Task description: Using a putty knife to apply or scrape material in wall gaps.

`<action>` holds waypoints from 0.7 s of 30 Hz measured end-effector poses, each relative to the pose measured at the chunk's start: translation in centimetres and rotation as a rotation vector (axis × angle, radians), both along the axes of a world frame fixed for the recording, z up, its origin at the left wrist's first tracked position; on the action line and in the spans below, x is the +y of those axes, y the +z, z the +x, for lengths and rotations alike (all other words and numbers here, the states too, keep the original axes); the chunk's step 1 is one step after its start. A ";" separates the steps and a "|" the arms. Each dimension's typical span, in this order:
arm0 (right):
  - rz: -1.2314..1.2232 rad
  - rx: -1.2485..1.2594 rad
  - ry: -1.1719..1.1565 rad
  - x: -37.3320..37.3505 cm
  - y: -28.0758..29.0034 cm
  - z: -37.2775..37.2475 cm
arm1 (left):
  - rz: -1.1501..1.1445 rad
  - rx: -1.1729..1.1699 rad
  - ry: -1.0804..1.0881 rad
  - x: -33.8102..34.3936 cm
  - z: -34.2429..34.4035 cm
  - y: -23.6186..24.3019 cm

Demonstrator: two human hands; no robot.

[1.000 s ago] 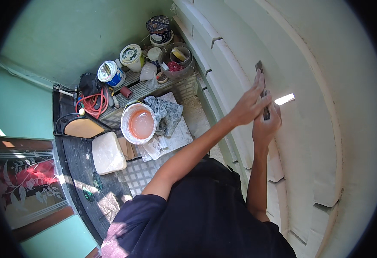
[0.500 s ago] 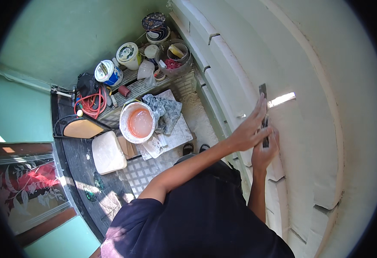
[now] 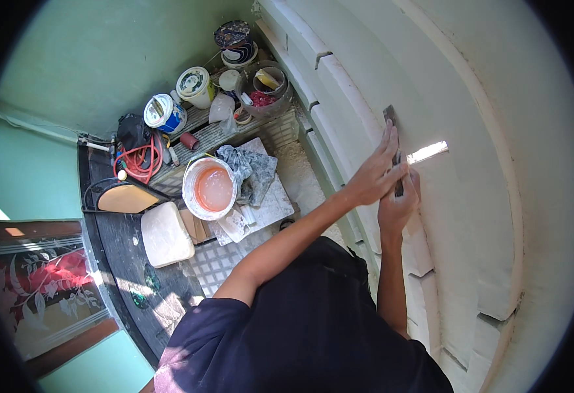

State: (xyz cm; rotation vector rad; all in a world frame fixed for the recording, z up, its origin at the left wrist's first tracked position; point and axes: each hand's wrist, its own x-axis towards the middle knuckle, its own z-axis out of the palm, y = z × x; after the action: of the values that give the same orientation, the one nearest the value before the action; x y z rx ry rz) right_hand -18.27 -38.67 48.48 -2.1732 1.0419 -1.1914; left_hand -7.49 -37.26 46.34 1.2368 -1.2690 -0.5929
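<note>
Higher than before, the scraper (image 3: 390,116) stood right of frame centre, long axis near vertical, blade leaning top-left; right hand (image 3: 398,206) clenched its handle, left hand (image 3: 373,177) lay straight-fingered along it (gripping, I couldn't tell).

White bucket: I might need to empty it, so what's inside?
The bucket holds what looks like cloudy liquid, ringed by orange. Its bottom, and anything sunk there, is hidden.

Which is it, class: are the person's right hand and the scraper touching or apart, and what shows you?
Touching. In the head view, the scraper has its dark handle held in the right hand, with no gap showing.
</note>
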 end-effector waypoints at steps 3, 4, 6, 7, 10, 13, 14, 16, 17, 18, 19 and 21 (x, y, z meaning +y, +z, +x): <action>-0.046 -0.025 0.015 -0.8 -0.6 2.0 | -0.003 0.053 -0.005 -0.4 2.0 0.4; -0.046 -0.024 0.013 -0.7 -0.6 2.1 | -0.003 0.053 -0.007 -0.3 2.1 0.5; -0.022 -0.044 0.049 -0.3 -0.4 2.4 | 0.027 0.055 -0.007 -0.1 2.3 0.6; -0.021 -0.044 0.049 0.0 -0.6 2.0 | 0.028 0.054 -0.006 0.1 2.1 0.4; 0.004 0.044 0.023 1.1 -1.1 -1.0 | 0.013 0.021 -0.023 1.7 -0.1 -0.4; -0.059 0.082 0.023 2.0 -0.6 -4.0 | 0.012 0.032 -0.089 2.9 -2.9 -0.7; -0.081 0.090 0.011 2.2 -0.5 -4.7 | 0.014 0.033 -0.090 3.1 -3.5 -0.7; -0.100 0.101 -0.007 2.5 -0.5 -5.5 | 0.043 0.027 -0.125 3.2 -4.6 -0.7; -0.060 0.084 -0.021 2.5 -0.6 -5.7 | 0.038 0.013 -0.124 3.1 -4.8 -0.8; -0.020 0.068 -0.041 2.5 -0.7 -5.9 | 0.039 0.014 -0.130 3.1 -4.8 -0.6; -0.019 0.069 -0.045 2.5 -0.6 -5.8 | 0.048 0.015 -0.138 3.0 -4.7 -0.3; -0.007 0.082 -0.049 2.5 -0.5 -5.4 | 0.059 0.014 -0.144 2.8 -4.5 -0.3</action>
State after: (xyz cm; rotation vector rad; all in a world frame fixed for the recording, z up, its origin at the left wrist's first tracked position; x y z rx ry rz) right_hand -23.68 -36.13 47.94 -2.2312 1.1320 -1.1370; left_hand -11.98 -34.43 46.03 1.1940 -1.3449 -0.7464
